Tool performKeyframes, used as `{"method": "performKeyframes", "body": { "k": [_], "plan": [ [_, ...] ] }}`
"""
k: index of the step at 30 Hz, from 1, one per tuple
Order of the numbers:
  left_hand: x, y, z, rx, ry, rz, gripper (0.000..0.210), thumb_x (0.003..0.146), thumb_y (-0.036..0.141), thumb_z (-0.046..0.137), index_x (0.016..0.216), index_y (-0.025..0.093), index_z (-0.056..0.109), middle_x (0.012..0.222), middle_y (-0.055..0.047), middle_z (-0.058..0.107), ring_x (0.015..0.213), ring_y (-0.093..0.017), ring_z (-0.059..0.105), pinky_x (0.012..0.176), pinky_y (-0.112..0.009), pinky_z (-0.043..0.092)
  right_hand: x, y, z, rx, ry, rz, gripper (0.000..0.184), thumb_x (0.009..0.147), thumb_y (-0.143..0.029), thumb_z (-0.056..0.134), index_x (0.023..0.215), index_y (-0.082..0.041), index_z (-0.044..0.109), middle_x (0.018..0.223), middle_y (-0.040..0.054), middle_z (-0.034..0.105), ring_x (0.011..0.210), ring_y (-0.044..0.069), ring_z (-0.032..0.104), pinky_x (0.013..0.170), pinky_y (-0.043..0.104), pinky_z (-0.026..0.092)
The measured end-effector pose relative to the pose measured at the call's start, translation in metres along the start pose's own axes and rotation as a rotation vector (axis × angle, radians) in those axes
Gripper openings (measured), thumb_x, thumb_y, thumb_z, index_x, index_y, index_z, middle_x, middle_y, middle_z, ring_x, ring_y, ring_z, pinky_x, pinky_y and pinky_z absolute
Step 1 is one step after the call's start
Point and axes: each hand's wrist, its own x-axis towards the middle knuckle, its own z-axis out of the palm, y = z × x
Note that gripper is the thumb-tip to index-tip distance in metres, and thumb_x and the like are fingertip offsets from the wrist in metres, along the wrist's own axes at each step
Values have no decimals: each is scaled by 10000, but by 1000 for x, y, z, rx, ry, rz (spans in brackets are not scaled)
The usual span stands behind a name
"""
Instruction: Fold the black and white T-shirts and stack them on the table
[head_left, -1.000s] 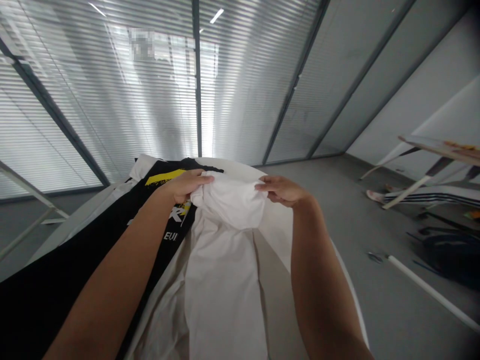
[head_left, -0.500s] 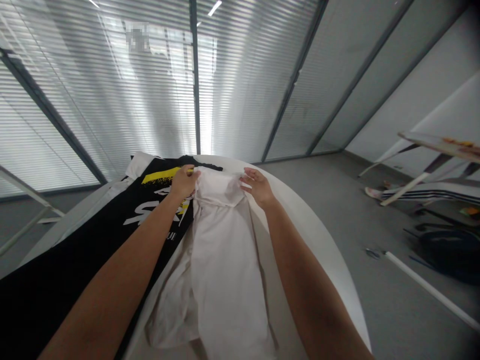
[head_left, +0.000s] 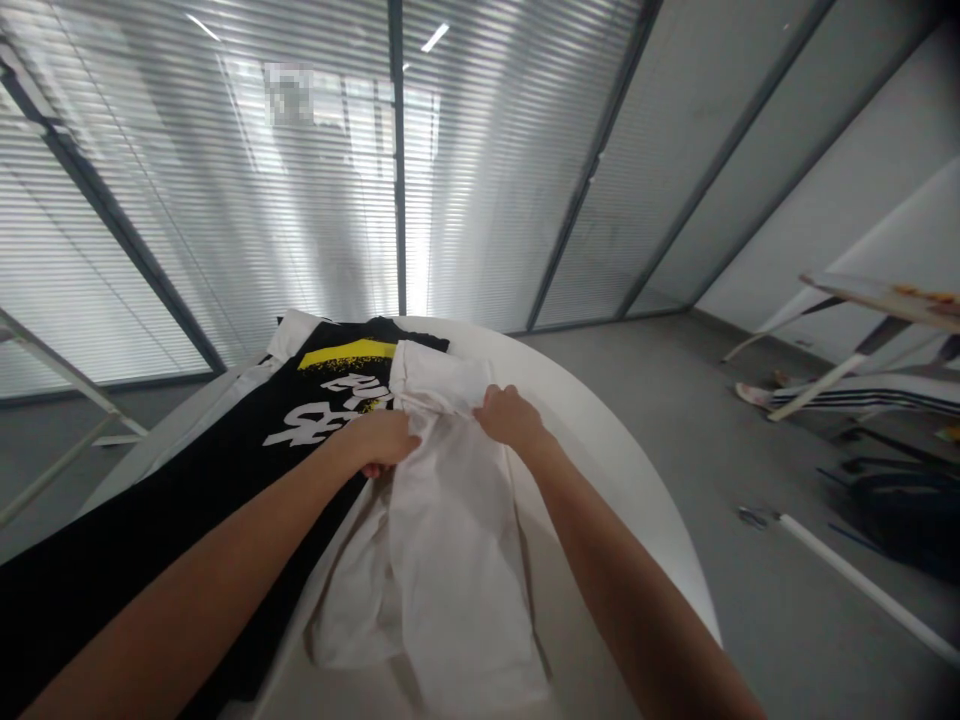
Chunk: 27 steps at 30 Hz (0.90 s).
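Observation:
A long white garment (head_left: pixel 461 560) lies lengthwise on the round white table (head_left: pixel 600 430), its far end folded into a flat band. My left hand (head_left: pixel 382 440) is closed on the garment's left edge, just below that band. Across from it, my right hand (head_left: pixel 511 415) pinches the right edge near the fold, fingers curled in. Left of the white garment, partly under my left forearm, is a black garment (head_left: pixel 225 480) with a yellow patch and white lettering.
Glass partitions with blinds (head_left: pixel 487 180) stand beyond the table. On the right, a wooden-topped table (head_left: pixel 885 300) has a person's striped trouser leg (head_left: pixel 862 390) beneath it. A white pole (head_left: pixel 862 580) and a dark bag (head_left: pixel 907 510) are on the floor. White metal legs (head_left: pixel 67 370) stand at left.
Both hands have come back from the far end of the white garment towards me. Their fingers, looser before, are now closed on its edges. The view has shifted slightly.

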Motion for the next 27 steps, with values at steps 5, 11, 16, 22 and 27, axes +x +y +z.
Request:
{"method": "performKeyframes", "body": {
  "k": [5,11,16,22,27],
  "plan": [
    [-26,-16,30,-44,90,72,361,838,451,513,959,120,591,736,-116,691,416,-176,601,417,-255,428,-38,-9,14,-39,28,64,529,950,-460,393,1366,-133,369,1183,203,568,1025,326,634,808,413,478],
    [-35,-29,43,-436,-46,31,150,869,316,481,819,175,486,637,-46,644,447,-165,612,377,-219,405,-58,-4,25,-35,15,-19,468,988,-341,365,1425,-194,282,1148,147,594,968,251,648,783,344,465],
    [-40,-32,50,-689,-216,44,201,872,374,499,832,178,476,715,-47,673,441,-141,607,337,-194,353,-71,-4,23,-112,128,-48,288,976,-285,380,1228,-211,498,1141,126,568,995,245,601,746,322,458],
    [-27,-37,51,-513,48,85,328,901,427,411,791,148,543,740,-80,694,391,-135,581,337,-220,374,-83,-36,19,-70,255,-302,249,965,-313,409,1029,-207,624,1113,121,609,1095,258,517,912,379,393],
    [-7,-43,36,-473,387,158,247,907,343,403,900,172,580,841,-32,697,384,-73,558,363,-183,353,-74,-66,23,88,90,-321,392,962,-502,392,987,-207,648,989,93,692,954,220,622,799,319,430]
  ]
}}
